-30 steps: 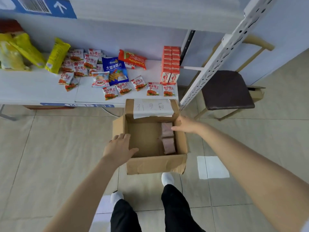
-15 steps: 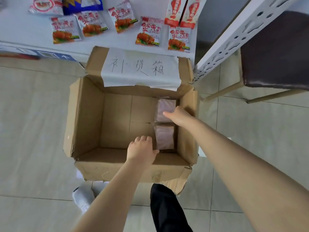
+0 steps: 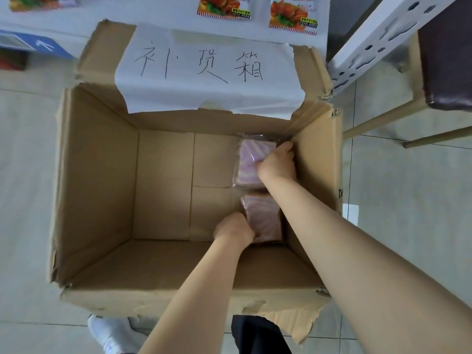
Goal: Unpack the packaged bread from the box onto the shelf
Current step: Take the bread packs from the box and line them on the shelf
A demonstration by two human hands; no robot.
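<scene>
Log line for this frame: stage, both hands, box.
stage: pick | left-hand grip: holds near purple-swirl bread pack | right-hand grip: holds far purple-swirl bread pack | cardboard box: both packs inside, along right wall

Both forearms [image 3: 204,290] were bare along their whole visible length, likewise the left hand [image 3: 233,229] and right hand [image 3: 277,166]. Legs wore black trousers [image 3: 258,335], seen at bottom edge. One white shoe [image 3: 112,333] showed lower left; detail blurred.
</scene>
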